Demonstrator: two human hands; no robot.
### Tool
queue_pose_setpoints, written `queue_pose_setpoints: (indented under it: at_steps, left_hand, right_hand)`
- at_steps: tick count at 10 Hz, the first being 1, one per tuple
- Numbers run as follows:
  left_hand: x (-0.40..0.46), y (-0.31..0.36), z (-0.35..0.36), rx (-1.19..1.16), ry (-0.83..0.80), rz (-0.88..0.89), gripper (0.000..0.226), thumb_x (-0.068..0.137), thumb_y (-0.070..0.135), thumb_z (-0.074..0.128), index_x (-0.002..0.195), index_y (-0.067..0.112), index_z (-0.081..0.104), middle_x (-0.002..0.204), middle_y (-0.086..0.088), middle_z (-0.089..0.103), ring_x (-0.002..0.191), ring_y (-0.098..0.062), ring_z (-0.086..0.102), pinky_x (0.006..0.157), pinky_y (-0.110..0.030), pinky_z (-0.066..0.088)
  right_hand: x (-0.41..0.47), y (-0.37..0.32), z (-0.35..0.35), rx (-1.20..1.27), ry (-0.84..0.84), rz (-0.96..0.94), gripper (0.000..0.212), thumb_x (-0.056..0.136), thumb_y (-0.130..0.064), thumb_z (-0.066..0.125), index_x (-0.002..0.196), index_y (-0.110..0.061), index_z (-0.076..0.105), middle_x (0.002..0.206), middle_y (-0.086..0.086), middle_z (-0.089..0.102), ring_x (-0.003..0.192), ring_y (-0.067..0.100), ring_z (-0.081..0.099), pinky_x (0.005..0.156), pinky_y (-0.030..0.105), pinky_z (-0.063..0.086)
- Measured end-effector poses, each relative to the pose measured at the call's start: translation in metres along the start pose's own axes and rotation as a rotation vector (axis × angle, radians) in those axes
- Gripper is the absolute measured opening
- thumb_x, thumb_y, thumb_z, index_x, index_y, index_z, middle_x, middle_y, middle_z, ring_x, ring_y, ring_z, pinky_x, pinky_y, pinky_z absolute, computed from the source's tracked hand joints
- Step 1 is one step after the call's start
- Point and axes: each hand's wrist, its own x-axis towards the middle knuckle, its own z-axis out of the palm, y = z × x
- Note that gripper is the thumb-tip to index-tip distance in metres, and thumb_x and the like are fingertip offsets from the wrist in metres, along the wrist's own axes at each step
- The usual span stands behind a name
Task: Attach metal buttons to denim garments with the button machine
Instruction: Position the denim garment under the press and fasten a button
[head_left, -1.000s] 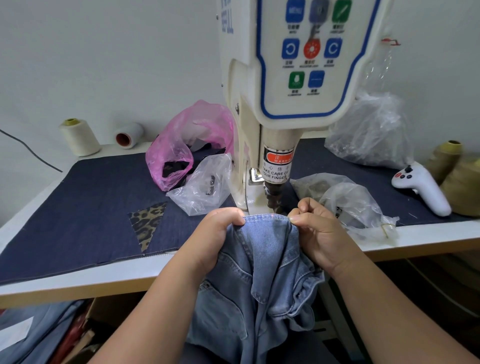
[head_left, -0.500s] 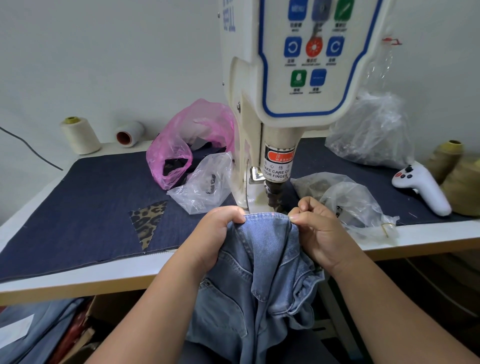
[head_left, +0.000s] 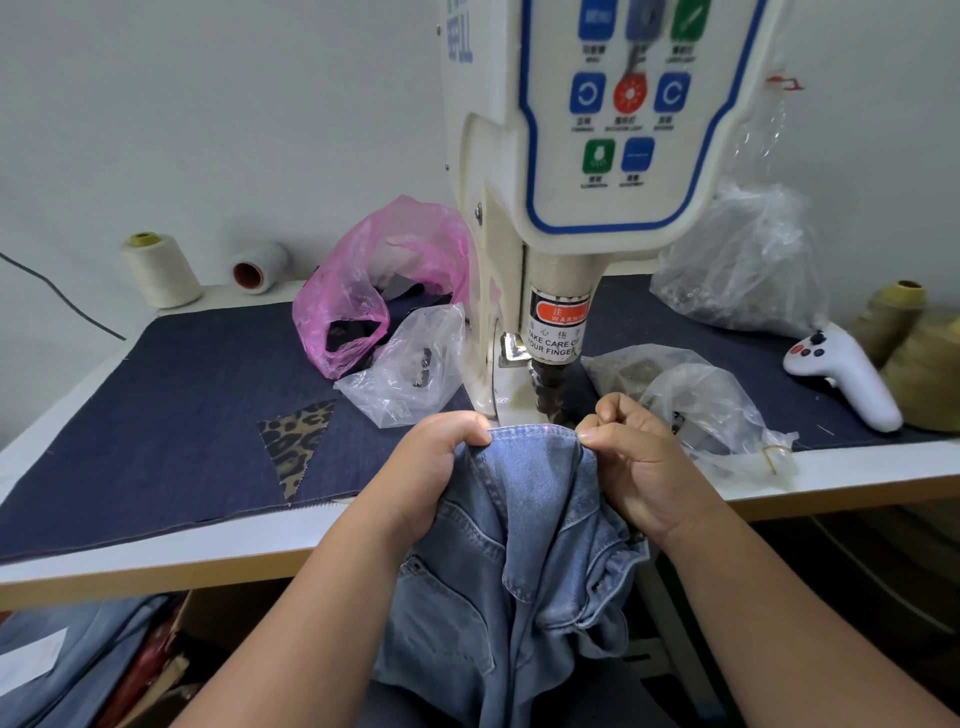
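With both hands (head_left: 431, 462) (head_left: 631, 462) pinching hem (head_left: 532, 432) beneath punch (head_left: 549, 382): crushed fingertips, off-mark button if denim (head_left: 514, 545) slips

Left hand (head_left: 434, 462) and right hand (head_left: 631, 457) side by side, fingers curled, pinching.

The denim garment (head_left: 524, 530) is faded light blue, while the cloth covering the table (head_left: 171, 405) is dark navy with a leopard-print patch (head_left: 293, 441) in tan and black. The button machine (head_left: 587, 156) is cream with a blue-outlined panel of blue, green and red buttons. One plastic bag (head_left: 384, 275) is pink, and the thread cone (head_left: 161, 270) is off-white.
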Motion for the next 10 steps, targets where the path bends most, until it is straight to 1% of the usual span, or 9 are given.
queue_pose_setpoints:
  at_steps: [1, 3, 4, 5, 7, 10]
  left_hand:
    - [-0.0005, 0.0003, -0.0001, -0.005, -0.018, 0.0, 0.007, 0.059, 0.02, 0.054, 0.054, 0.017, 0.05, 0.059, -0.002, 0.043, 0.054, -0.017, 0.043, 0.058, -0.029, 0.036]
    - [-0.0009, -0.0005, -0.0007, -0.022, -0.029, -0.006, 0.007, 0.06, 0.02, 0.053, 0.055, 0.016, 0.05, 0.058, -0.002, 0.046, 0.053, -0.016, 0.046, 0.057, -0.028, 0.038]
    - [-0.0004, -0.0012, -0.0005, -0.023, -0.001, -0.004, 0.007, 0.059, 0.02, 0.054, 0.053, 0.018, 0.053, 0.058, 0.0, 0.048, 0.054, -0.016, 0.047, 0.058, -0.028, 0.039]
    - [0.0001, -0.0017, -0.0002, -0.023, 0.015, -0.003, 0.005, 0.058, 0.02, 0.055, 0.054, 0.018, 0.054, 0.06, -0.001, 0.048, 0.057, -0.017, 0.047, 0.06, -0.03, 0.039]
    - [-0.0005, -0.0004, -0.0001, 0.004, -0.004, 0.012, 0.007, 0.059, 0.02, 0.053, 0.053, 0.017, 0.05, 0.059, -0.001, 0.043, 0.056, -0.017, 0.042, 0.058, -0.03, 0.034]
    - [-0.0013, -0.0004, -0.0014, 0.04, -0.023, 0.035, 0.009, 0.06, 0.021, 0.053, 0.056, 0.017, 0.047, 0.064, -0.005, 0.039, 0.06, -0.019, 0.039, 0.06, -0.033, 0.033]
  right_hand:
    - [0.0001, -0.0005, 0.0012, -0.005, 0.001, -0.002, 0.028, 0.07, 0.008, 0.054, 0.077, -0.015, 0.04, 0.057, 0.0, 0.047, 0.051, 0.011, 0.048, 0.051, 0.022, 0.048]
    - [0.0, -0.0003, 0.0013, -0.006, 0.006, -0.002, 0.034, 0.066, 0.013, 0.057, 0.076, -0.015, 0.04, 0.057, 0.0, 0.047, 0.05, 0.01, 0.048, 0.051, 0.021, 0.048]
    - [0.0005, 0.0, 0.0009, -0.002, 0.008, -0.003, 0.028, 0.068, 0.007, 0.055, 0.075, -0.015, 0.04, 0.056, 0.0, 0.046, 0.05, 0.011, 0.048, 0.05, 0.022, 0.048]
    - [0.0009, 0.0005, 0.0001, -0.008, 0.01, -0.003, 0.028, 0.068, 0.007, 0.055, 0.076, -0.015, 0.04, 0.056, 0.0, 0.047, 0.05, 0.011, 0.048, 0.05, 0.021, 0.048]
    - [0.0007, 0.0005, -0.0001, -0.001, 0.003, -0.01, 0.028, 0.068, 0.007, 0.054, 0.076, -0.015, 0.039, 0.056, -0.001, 0.046, 0.049, 0.01, 0.048, 0.05, 0.021, 0.047]
    - [0.0015, 0.0008, 0.0003, 0.0, -0.001, -0.012, 0.028, 0.068, 0.007, 0.054, 0.077, -0.015, 0.039, 0.055, -0.001, 0.048, 0.049, 0.009, 0.049, 0.05, 0.02, 0.047]
